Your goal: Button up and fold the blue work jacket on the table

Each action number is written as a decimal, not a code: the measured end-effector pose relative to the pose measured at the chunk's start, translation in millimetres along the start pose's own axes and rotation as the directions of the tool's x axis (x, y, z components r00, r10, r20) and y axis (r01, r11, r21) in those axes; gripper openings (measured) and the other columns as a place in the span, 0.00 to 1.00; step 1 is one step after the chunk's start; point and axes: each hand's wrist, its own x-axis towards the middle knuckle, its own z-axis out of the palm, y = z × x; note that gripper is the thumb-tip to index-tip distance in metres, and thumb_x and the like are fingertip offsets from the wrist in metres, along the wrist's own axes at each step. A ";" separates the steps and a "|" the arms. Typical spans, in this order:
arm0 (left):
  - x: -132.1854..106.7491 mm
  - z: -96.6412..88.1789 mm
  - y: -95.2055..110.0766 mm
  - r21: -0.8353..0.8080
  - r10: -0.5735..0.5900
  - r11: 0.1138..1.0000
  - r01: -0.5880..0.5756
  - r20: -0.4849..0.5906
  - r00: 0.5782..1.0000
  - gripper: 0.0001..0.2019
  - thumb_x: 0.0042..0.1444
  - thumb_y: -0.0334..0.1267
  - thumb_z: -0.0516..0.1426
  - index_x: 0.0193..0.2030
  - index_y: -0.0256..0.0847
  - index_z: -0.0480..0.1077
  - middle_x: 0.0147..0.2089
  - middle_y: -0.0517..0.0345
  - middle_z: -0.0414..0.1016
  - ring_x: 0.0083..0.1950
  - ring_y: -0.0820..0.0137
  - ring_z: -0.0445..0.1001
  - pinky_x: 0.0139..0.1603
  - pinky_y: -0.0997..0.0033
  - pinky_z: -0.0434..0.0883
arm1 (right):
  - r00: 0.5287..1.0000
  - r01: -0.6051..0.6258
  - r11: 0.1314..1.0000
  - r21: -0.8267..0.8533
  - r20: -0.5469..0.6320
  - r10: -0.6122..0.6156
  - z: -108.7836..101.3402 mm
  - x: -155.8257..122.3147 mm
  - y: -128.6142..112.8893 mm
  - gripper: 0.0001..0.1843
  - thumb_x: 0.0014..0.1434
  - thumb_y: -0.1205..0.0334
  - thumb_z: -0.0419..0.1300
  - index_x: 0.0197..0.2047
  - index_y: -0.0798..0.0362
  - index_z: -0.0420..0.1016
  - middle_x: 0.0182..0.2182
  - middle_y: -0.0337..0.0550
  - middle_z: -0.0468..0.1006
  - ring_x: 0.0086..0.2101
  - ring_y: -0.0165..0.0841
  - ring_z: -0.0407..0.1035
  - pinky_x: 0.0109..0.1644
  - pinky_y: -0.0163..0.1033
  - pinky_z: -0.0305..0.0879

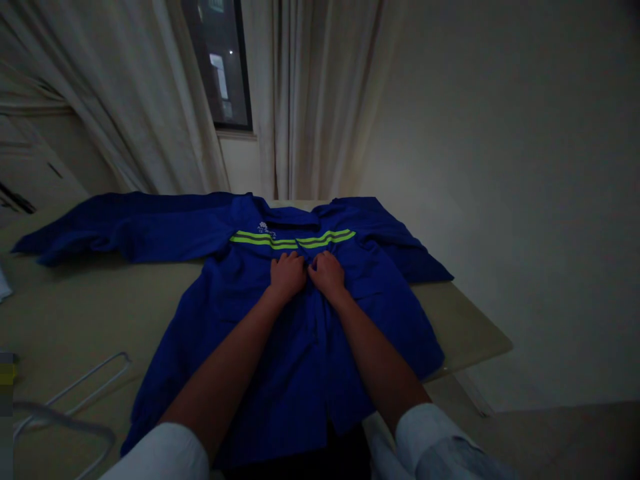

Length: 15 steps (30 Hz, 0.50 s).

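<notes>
A blue work jacket (240, 293) with yellow-green striped bands across the chest lies front up, sleeves spread to both sides. My left hand (289, 274) is closed on the jacket's front edge just under the stripe. Close beside it, my right hand (328, 272) pinches the other front edge. The two hands are almost touching at the middle of the chest. Below them the front edges run down side by side and part near the hem. Any fastener between my fingers is too small and dark to make out.
Under the jacket is a pale table (165, 287), its right corner jutting past the sleeve. White wire hangers (85, 393) lie at the left front. Behind stand beige curtains (320, 100) and a narrow window (220, 67); a bare wall (510, 200) rises on the right.
</notes>
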 end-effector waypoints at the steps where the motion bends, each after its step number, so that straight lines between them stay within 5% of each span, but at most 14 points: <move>1: 1.5 1.4 1.3 0.003 -0.005 1.000 0.005 -0.023 1.000 0.15 0.67 0.38 0.52 0.49 0.42 0.79 0.54 0.40 0.77 0.58 0.46 0.70 0.55 0.48 0.65 | 1.000 -0.004 1.000 0.002 0.004 0.004 0.3 0.3 1.6 0.08 0.68 0.57 0.62 0.43 0.52 0.78 0.46 0.52 0.78 0.49 0.42 0.71 0.54 0.43 0.69; 4: 2.9 6.8 0.0 0.002 -0.026 1.000 0.026 -0.083 0.996 0.15 0.69 0.39 0.50 0.49 0.43 0.79 0.52 0.41 0.77 0.57 0.48 0.70 0.54 0.50 0.65 | 1.000 -0.008 1.000 -0.021 0.009 0.008 0.2 1.0 1.7 0.10 0.68 0.54 0.63 0.43 0.51 0.79 0.48 0.53 0.77 0.50 0.44 0.70 0.53 0.45 0.70; 10: 1.2 8.1 -4.5 0.019 -0.024 0.999 0.025 -0.079 0.997 0.16 0.72 0.39 0.48 0.48 0.43 0.77 0.52 0.43 0.77 0.57 0.50 0.70 0.53 0.53 0.65 | 0.996 0.056 0.998 -0.039 -0.068 -0.059 -1.3 2.9 -10.6 0.09 0.68 0.65 0.58 0.48 0.52 0.79 0.52 0.55 0.75 0.54 0.44 0.67 0.53 0.43 0.70; 15: 1.8 9.3 -4.8 0.003 -0.024 1.000 0.024 -0.076 0.997 0.15 0.72 0.41 0.48 0.49 0.42 0.76 0.53 0.43 0.77 0.58 0.51 0.71 0.55 0.53 0.65 | 0.997 -0.003 1.000 0.013 -0.079 0.004 2.7 3.7 -5.9 0.11 0.71 0.57 0.60 0.45 0.53 0.81 0.49 0.52 0.76 0.52 0.41 0.69 0.55 0.42 0.67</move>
